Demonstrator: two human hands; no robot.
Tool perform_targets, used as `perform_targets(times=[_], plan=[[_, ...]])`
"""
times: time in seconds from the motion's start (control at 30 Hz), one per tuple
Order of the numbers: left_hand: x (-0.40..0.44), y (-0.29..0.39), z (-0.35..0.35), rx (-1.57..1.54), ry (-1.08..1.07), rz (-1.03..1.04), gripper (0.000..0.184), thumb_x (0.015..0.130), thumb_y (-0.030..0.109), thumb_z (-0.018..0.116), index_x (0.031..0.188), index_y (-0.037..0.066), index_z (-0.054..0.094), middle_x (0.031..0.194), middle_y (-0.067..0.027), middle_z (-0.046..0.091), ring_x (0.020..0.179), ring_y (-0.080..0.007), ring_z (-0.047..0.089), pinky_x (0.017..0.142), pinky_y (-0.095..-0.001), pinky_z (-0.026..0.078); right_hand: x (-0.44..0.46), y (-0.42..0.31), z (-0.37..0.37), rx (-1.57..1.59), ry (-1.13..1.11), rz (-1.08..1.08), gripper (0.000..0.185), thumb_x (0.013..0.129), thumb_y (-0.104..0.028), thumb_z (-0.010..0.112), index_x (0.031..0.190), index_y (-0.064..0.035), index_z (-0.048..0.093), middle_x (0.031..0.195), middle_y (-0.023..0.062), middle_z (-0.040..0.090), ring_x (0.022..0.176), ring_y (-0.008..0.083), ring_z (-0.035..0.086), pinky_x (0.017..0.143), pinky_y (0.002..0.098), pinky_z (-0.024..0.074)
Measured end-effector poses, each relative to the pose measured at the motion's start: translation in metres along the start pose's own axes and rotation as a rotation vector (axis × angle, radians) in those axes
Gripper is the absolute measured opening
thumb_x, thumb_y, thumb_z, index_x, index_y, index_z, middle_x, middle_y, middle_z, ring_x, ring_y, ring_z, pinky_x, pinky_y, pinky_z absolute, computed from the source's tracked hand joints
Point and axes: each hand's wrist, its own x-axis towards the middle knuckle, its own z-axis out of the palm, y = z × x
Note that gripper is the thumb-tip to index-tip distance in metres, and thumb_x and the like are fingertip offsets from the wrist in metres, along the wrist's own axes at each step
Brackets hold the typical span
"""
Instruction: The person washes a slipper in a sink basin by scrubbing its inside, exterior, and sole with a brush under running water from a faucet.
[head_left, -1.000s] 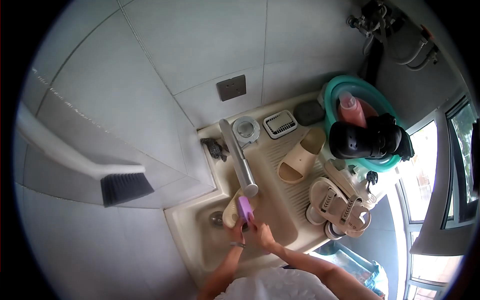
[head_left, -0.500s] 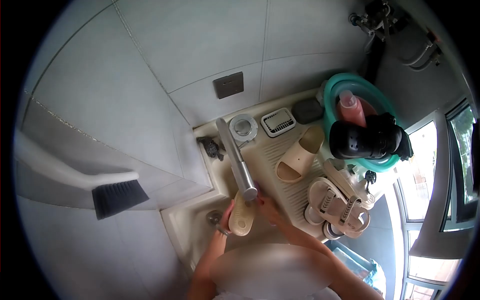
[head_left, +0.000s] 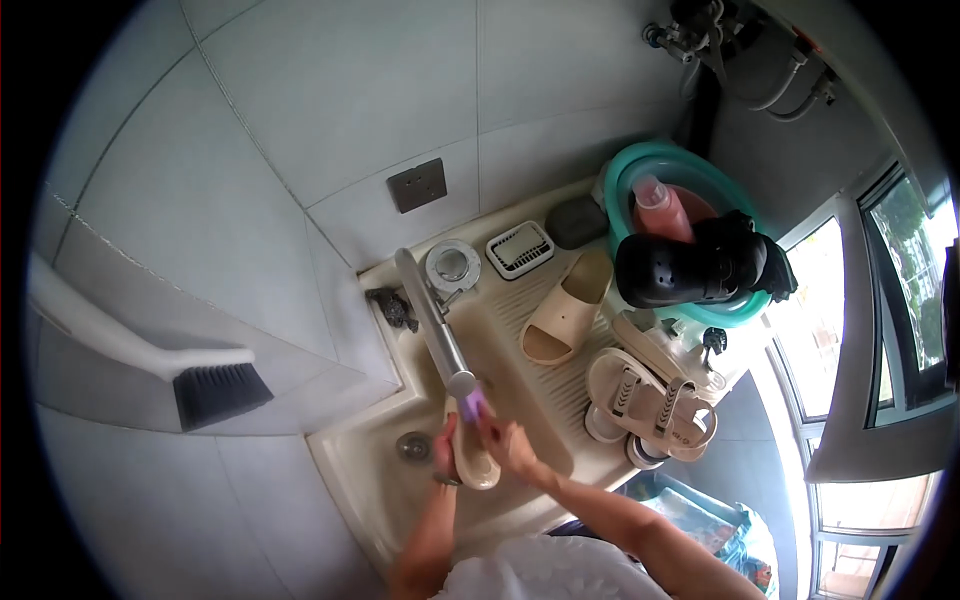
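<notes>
The grip of the left hand [head_left: 445, 455] clasps a pale slipper [head_left: 479, 464] over the sink [head_left: 392, 495], below the faucet [head_left: 432, 322], seemingly to steady it against the purple scrubber [head_left: 471, 405] that the right hand [head_left: 508, 447] holds in curled fingers.

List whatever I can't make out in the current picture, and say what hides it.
All in the head view:
- Purple scrubber: underside and handle end, hidden by its own body and the right hand.
- Held slipper: far end, partly covered by the tap.
- Teal basin: bottom, covered by its contents.
- Sandal: insole print, too small to read.
- White-handled brush: handle end, lost at the dark lens edge.
</notes>
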Motion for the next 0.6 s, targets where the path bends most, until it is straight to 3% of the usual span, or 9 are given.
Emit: perform_targets(times=[0.03,0.17,0.23,0.33,0.4,0.43,0.47,0.53,0.6], plan=[[0.003,0.012,-0.014,-0.026,-0.240,-0.046,0.047,0.098,0.043,0.040,0.128,0.008,0.050,0.118,-0.0118,0.060,0.107,-0.0283,0.059,0.095,-0.0420,0.047,-0.014,-0.009,0.005,0.048,0.034,-0.089,0.034,0.093,-0.025,0.053,0.123,-0.0092,0.057,0.075,0.0256,0.061,0.071,0.0360,0.067,0.059,0.0413,0.0491],[0.000,0.010,0.017,0.085,-0.046,0.036,0.051,0.099,0.046,0.037,0.130,0.007,0.047,0.120,-0.0099,0.058,0.106,-0.0244,0.058,0.094,-0.0394,0.047,0.008,0.003,0.006,0.053,0.011,-0.085,0.034,0.095,-0.025,0.050,0.123,-0.0084,0.057,0.073,0.0252,0.061,0.061,0.0335,0.064,0.060,0.0408,0.0490],[0.001,0.002,0.021,0.184,-0.029,0.008,0.052,0.099,0.046,0.038,0.134,0.009,0.044,0.122,-0.0083,0.057,0.107,-0.0224,0.057,0.094,-0.0368,0.047,0.044,-0.009,-0.015,0.161,0.036,0.073,0.033,0.096,-0.028,0.049,0.114,-0.0029,0.061,0.068,0.0236,0.059,0.057,0.0193,0.060,0.057,0.0383,0.0473],[0.012,0.010,0.030,0.352,-0.008,0.096,0.057,0.098,0.050,0.035,0.135,0.008,0.044,0.123,-0.0101,0.057,0.109,-0.0239,0.058,0.094,-0.0367,0.047,0.028,-0.013,-0.020,0.202,0.031,0.084,0.034,0.097,-0.028,0.049,0.113,-0.0013,0.061,0.068,0.0220,0.058,0.061,0.0097,0.053,0.056,0.0363,0.0462],[0.019,0.032,0.016,0.288,-0.223,0.041,0.059,0.097,0.052,0.035,0.135,0.008,0.044,0.123,-0.0111,0.057,0.109,-0.0257,0.057,0.094,-0.0373,0.047,-0.011,-0.021,-0.007,0.179,0.171,-0.165,0.032,0.095,-0.025,0.051,0.117,-0.0030,0.060,0.070,0.0243,0.057,0.064,0.0171,0.063,0.060,0.0374,0.0478],[0.025,0.039,0.010,0.204,-0.368,-0.038,0.061,0.097,0.053,0.036,0.135,0.007,0.044,0.125,-0.0116,0.056,0.111,-0.0274,0.056,0.096,-0.0385,0.046,-0.015,-0.023,-0.004,0.184,0.167,-0.146,0.032,0.094,-0.025,0.052,0.117,-0.0033,0.060,0.070,0.0255,0.057,0.065,0.0228,0.065,0.061,0.0383,0.0481],[0.023,0.032,0.001,0.202,-0.367,-0.040,0.061,0.097,0.053,0.036,0.135,0.007,0.044,0.125,-0.0116,0.056,0.111,-0.0274,0.056,0.096,-0.0385,0.046,-0.018,-0.024,-0.004,0.190,0.163,-0.129,0.032,0.094,-0.025,0.052,0.117,-0.0036,0.060,0.070,0.0266,0.057,0.066,0.0284,0.067,0.061,0.0393,0.0484],[0.005,0.015,0.047,0.303,0.021,0.054,0.058,0.097,0.050,0.037,0.135,0.007,0.044,0.126,-0.0106,0.055,0.112,-0.0267,0.055,0.098,-0.0388,0.045,0.011,-0.020,-0.017,0.198,0.134,-0.050,0.033,0.094,-0.025,0.052,0.119,-0.0036,0.059,0.074,0.0274,0.058,0.068,0.0367,0.065,0.062,0.0402,0.0484],[0.004,0.007,0.050,0.296,-0.028,0.009,0.055,0.097,0.046,0.040,0.135,0.007,0.044,0.127,-0.0086,0.056,0.113,-0.0250,0.055,0.099,-0.0384,0.043,0.019,-0.023,-0.023,0.212,0.124,-0.004,0.034,0.095,-0.025,0.050,0.120,-0.0038,0.058,0.072,0.0263,0.057,0.064,0.0341,0.064,0.060,0.0394,0.0473]])
